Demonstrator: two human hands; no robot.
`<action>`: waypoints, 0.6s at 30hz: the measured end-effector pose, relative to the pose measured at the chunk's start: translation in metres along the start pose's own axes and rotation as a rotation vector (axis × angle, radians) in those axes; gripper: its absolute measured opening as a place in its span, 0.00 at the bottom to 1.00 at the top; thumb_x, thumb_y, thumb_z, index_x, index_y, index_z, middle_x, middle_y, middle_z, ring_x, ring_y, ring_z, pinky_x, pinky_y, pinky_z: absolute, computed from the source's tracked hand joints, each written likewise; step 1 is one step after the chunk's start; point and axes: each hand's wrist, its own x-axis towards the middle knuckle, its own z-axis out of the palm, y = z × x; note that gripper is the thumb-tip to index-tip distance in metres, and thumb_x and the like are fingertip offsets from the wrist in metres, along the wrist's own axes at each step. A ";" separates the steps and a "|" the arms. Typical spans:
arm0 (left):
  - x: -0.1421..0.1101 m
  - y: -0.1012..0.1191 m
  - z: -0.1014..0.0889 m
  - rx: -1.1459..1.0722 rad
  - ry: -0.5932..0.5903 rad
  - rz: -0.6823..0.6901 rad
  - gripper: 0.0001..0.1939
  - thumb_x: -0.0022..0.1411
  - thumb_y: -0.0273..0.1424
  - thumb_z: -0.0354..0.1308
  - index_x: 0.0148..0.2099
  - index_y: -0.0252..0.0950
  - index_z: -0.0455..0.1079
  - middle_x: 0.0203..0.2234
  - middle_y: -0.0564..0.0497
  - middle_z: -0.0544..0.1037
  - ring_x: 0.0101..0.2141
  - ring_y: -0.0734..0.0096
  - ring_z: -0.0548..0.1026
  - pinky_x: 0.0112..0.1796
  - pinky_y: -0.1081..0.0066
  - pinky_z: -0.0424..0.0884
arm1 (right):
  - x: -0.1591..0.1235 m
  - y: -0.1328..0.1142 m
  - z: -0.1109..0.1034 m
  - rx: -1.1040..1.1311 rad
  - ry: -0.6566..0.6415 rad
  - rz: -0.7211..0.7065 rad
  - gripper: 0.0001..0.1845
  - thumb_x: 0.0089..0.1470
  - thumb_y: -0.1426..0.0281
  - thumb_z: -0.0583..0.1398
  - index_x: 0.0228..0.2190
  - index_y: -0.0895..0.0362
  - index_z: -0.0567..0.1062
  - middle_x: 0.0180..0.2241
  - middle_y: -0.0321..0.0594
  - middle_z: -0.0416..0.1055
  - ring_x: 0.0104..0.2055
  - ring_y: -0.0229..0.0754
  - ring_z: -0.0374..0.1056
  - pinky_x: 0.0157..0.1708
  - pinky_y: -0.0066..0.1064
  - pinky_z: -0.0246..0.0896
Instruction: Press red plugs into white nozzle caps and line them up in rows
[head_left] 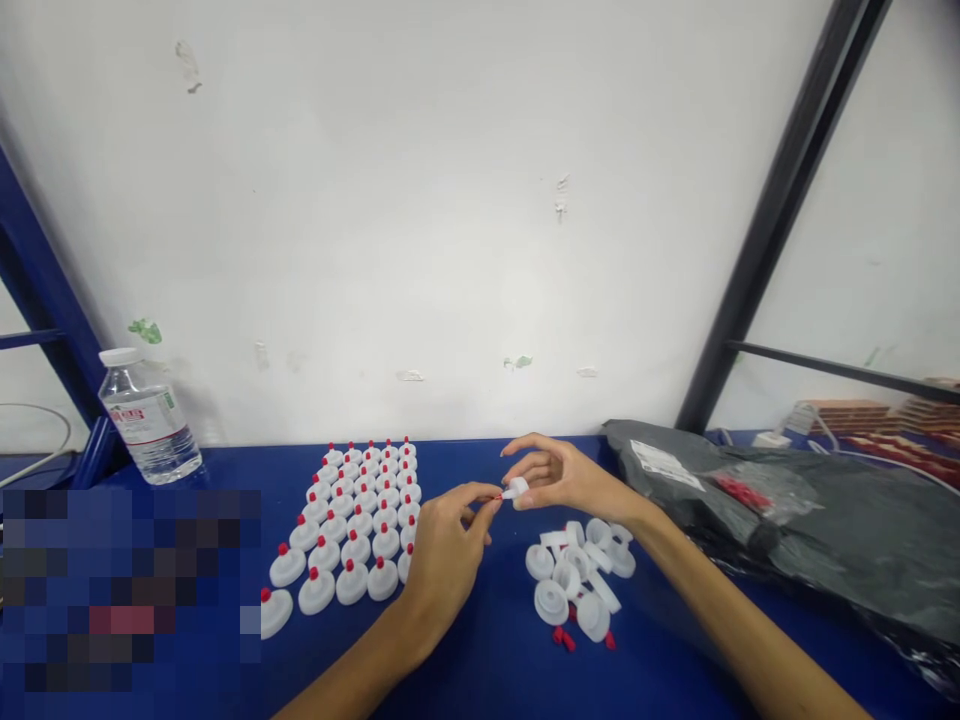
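Note:
Between thumb and fingers, my right hand [559, 478] holds a white plastic nozzle cap [518, 487], its spout pointing left. My left hand [457, 530] pinches a small red tip cap [498, 496] at the end of that spout; whether it is seated there I cannot tell. Left of my left hand stand rows of white nozzle caps [351, 582], each topped with a red tip. Below my right hand lies a loose pile of white nozzle caps [551, 602] without red tips. Several loose red tip caps [568, 642] lie at the pile's near edge.
A water bottle [154, 425] stands at the back left of the blue table [487, 680]. A dark plastic bag [825, 540] lies on the right, with a clear bag of red pieces [742, 492] on it. A white wall [450, 200] rises behind.

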 end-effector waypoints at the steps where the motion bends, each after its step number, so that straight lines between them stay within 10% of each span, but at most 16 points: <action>1: 0.000 -0.001 0.000 0.008 0.011 0.031 0.10 0.64 0.34 0.57 0.42 0.39 0.80 0.17 0.55 0.75 0.18 0.73 0.72 0.23 0.75 0.66 | 0.000 -0.001 0.000 0.000 0.005 -0.014 0.30 0.42 0.67 0.74 0.47 0.53 0.72 0.41 0.41 0.78 0.42 0.44 0.75 0.46 0.40 0.70; 18: -0.008 -0.005 0.005 -0.057 0.163 0.425 0.09 0.64 0.23 0.58 0.40 0.36 0.80 0.29 0.50 0.80 0.25 0.76 0.75 0.25 0.77 0.68 | -0.001 0.000 0.002 0.055 0.034 -0.063 0.16 0.37 0.73 0.75 0.29 0.56 0.77 0.40 0.42 0.79 0.47 0.47 0.74 0.43 0.38 0.71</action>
